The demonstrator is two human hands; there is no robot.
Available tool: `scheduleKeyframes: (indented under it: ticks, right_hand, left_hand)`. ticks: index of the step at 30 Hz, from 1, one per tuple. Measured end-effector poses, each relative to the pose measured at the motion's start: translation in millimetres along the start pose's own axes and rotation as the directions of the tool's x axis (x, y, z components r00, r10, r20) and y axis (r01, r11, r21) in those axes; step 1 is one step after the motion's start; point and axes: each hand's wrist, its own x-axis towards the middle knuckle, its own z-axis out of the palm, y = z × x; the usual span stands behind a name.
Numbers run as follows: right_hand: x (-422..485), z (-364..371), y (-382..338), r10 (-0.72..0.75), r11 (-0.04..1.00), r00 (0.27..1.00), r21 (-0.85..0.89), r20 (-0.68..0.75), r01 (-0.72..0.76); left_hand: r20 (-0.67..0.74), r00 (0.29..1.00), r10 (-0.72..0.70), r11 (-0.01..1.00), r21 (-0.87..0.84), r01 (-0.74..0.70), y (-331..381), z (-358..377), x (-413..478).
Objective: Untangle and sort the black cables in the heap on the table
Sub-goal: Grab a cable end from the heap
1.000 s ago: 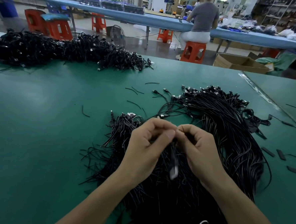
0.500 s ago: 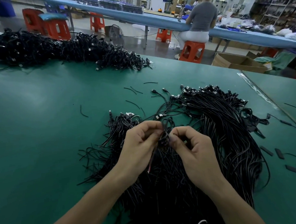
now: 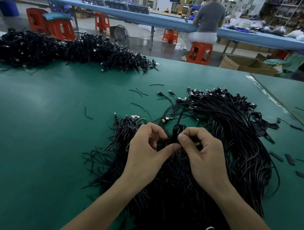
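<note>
A big heap of black cables (image 3: 229, 136) lies on the green table (image 3: 41, 130) in front of me, plugs pointing away at its far edge. My left hand (image 3: 148, 150) and my right hand (image 3: 201, 152) meet over the heap's middle. Both pinch a small knotted loop of black cable (image 3: 178, 131) between thumb and fingers, and the loop stands up between them. From the knot a strand runs up toward the plugs. A smaller bunch of cables (image 3: 125, 127) lies just left of my left hand.
A second long heap of black cables (image 3: 63, 49) stretches along the table's far left edge. Short cut wire bits (image 3: 138, 105) and black sleeve pieces (image 3: 289, 159) are scattered around. A seam (image 3: 278, 103) splits the table at right. A person on an orange stool (image 3: 199, 51) sits at another bench.
Both hands have moved slightly away from me over the heap. The silver-tipped end that hung below the hands is gone, and a knotted loop now stands up between the fingertips.
</note>
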Motion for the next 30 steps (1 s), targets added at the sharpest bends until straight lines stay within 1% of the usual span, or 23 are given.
scheduleKeyframes:
  ticks: [2, 4, 6, 7, 9, 10, 11, 12, 15, 17, 19, 20, 21, 22, 23, 24, 26, 27, 28, 29, 30]
  right_hand:
    - [-2, 2, -4, -0.053, 0.999, 0.998, 0.010, -0.016, 0.053]
    - [-3, 4, -8, -0.084, 0.996, 0.996, 0.029, -0.029, 0.085]
    - [-3, 4, -9, -0.071, 0.995, 0.997, 0.070, -0.028, 0.073]
    - [-3, 4, -8, -0.064, 0.994, 0.998, 0.088, -0.019, 0.065]
    - [-4, 3, -5, -0.057, 0.995, 0.998, 0.087, 0.003, 0.056]
    - [-4, 3, -2, -0.051, 0.996, 0.999, 0.068, 0.014, 0.050]
    - [-4, 3, 0, -0.041, 0.998, 0.999, 0.046, 0.025, 0.040]
    - [-5, 3, 3, -0.029, 0.999, 0.999, 0.034, 0.036, 0.028]
    - [-6, 6, 5, 0.024, 0.996, 0.996, 0.080, 0.089, -0.031]
    - [-6, 6, 5, 0.075, 0.984, 0.988, 0.148, 0.135, -0.095]
    - [-4, 4, 6, 0.161, 0.950, 0.962, 0.228, 0.220, -0.211]
    - [-3, 2, 8, 0.209, 0.933, 0.938, 0.230, 0.275, -0.275]
    - [-2, 1, 11, 0.248, 0.925, 0.916, 0.203, 0.315, -0.320]
    - [1, -2, 15, 0.275, 0.929, 0.905, 0.151, 0.325, -0.337]
    - [4, -5, 20, 0.288, 0.942, 0.908, 0.080, 0.304, -0.325]
    - [9, -8, 26, 0.295, 0.953, 0.920, -0.010, 0.257, -0.303]
    - [19, -21, 42, 0.325, 0.931, 0.934, -0.224, 0.148, -0.288]
    - [22, -27, 51, 0.356, 0.887, 0.927, -0.355, 0.120, -0.295]
    - [24, -32, 62, 0.400, 0.818, 0.910, -0.491, 0.109, -0.301]
    - [26, -34, 72, 0.453, 0.736, 0.885, -0.605, 0.108, -0.303]
    - [26, -35, 81, 0.509, 0.664, 0.854, -0.680, 0.106, -0.311]
  left_hand:
    - [0.006, 0.998, -0.058, 0.998, -0.020, 0.058, 0, 1, 1]
    - [0.064, 0.988, -0.138, 0.986, -0.090, 0.143, 4, 2, 1]
    - [0.148, 0.972, -0.185, 0.963, -0.170, 0.209, 7, 4, 1]
    - [0.165, 0.969, -0.184, 0.955, -0.202, 0.216, 7, 3, 1]
    - [0.207, 0.956, -0.210, 0.889, -0.367, 0.274, 8, 2, 2]
    - [0.228, 0.939, -0.257, 0.818, -0.466, 0.337, 9, 1, 3]
    - [0.253, 0.928, -0.273, 0.768, -0.524, 0.369, 9, 0, 4]
    - [0.248, 0.927, -0.282, 0.760, -0.532, 0.373, 11, 0, 5]
    - [0.207, 0.966, -0.155, 0.869, -0.437, 0.233, 6, 0, 7]
    - [0.198, 0.977, -0.082, 0.898, -0.411, 0.159, 2, -3, 9]
    - [0.213, 0.977, -0.023, 0.921, -0.375, 0.103, 0, -6, 10]
    - [0.224, 0.975, -0.003, 0.935, -0.345, 0.082, 0, -8, 11]
    - [0.238, 0.971, 0.010, 0.947, -0.313, 0.067, -1, -9, 12]
    - [0.244, 0.970, 0.014, 0.961, -0.272, 0.054, -3, -11, 15]
    - [0.232, 0.973, 0.009, 0.974, -0.221, 0.044, -5, -13, 19]
    - [0.197, 0.980, -0.014, 0.987, -0.155, 0.045, -6, -16, 24]
    - [0.047, 0.996, -0.073, 0.997, 0.000, 0.073, -15, -24, 39]
    - [-0.047, 0.996, -0.081, 0.993, 0.077, 0.084, -20, -29, 46]
    - [-0.129, 0.989, -0.066, 0.983, 0.160, 0.086, -25, -34, 53]
    - [-0.182, 0.983, -0.041, 0.967, 0.242, 0.085, -31, -37, 59]
    - [-0.201, 0.979, -0.029, 0.944, 0.316, 0.092, -38, -40, 63]
